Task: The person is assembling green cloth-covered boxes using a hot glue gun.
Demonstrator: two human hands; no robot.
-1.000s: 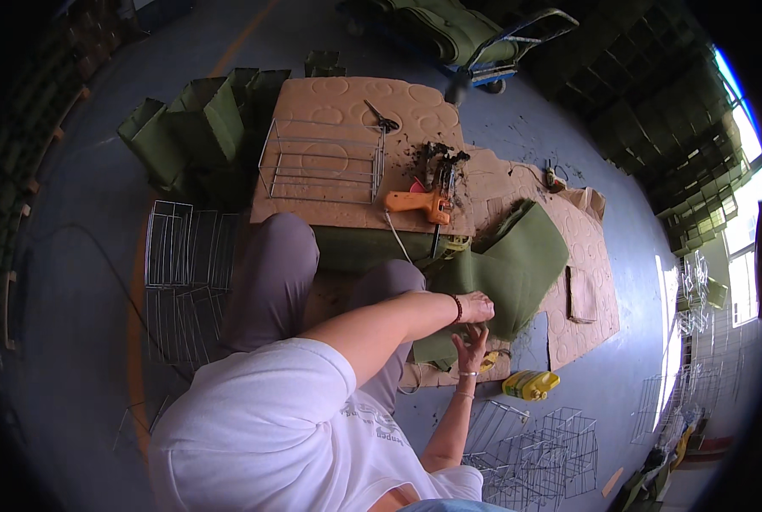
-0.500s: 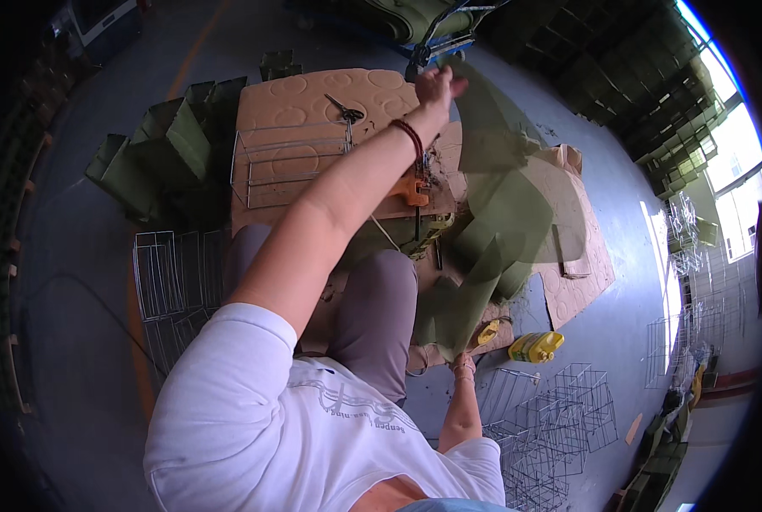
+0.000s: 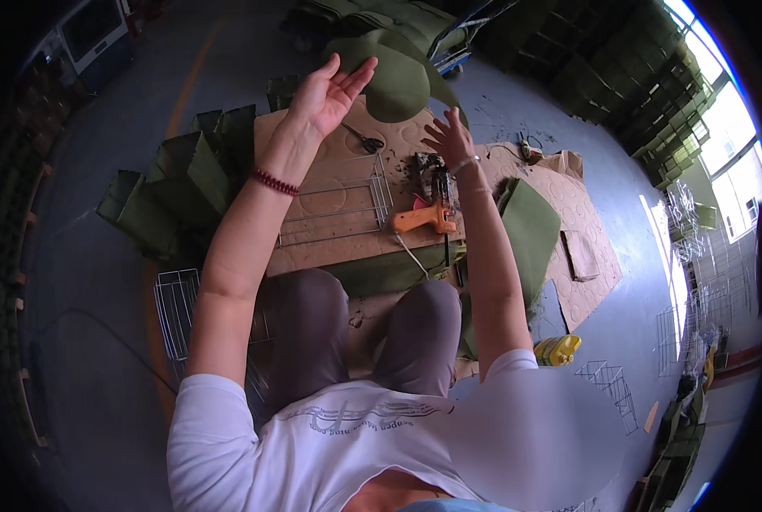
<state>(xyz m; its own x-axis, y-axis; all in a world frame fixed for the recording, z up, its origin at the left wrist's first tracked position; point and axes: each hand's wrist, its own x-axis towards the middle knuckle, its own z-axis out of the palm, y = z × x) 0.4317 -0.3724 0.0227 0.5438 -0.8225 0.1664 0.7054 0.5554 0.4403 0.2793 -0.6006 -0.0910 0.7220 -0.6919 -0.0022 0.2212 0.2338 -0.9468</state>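
Across a cardboard-covered desk (image 3: 402, 141) on a grey-blue floor (image 3: 202, 119), both arms reach forward. The left fingers (image 3: 361, 77) are extended and released, palm showing; the right fingers (image 3: 457, 126) are spread and released too. Just beyond and between them is a curved green felt sheet (image 3: 398, 90); whether any fingertip touches it cannot be told. Nearer the body than the left fingers sits a wire frame (image 3: 338, 213), with scissors (image 3: 369, 142) between the two hands. An orange glue gun (image 3: 419, 219) lies bodyward of the right fingers, and a folded piece of green felt (image 3: 534, 235) to their right.
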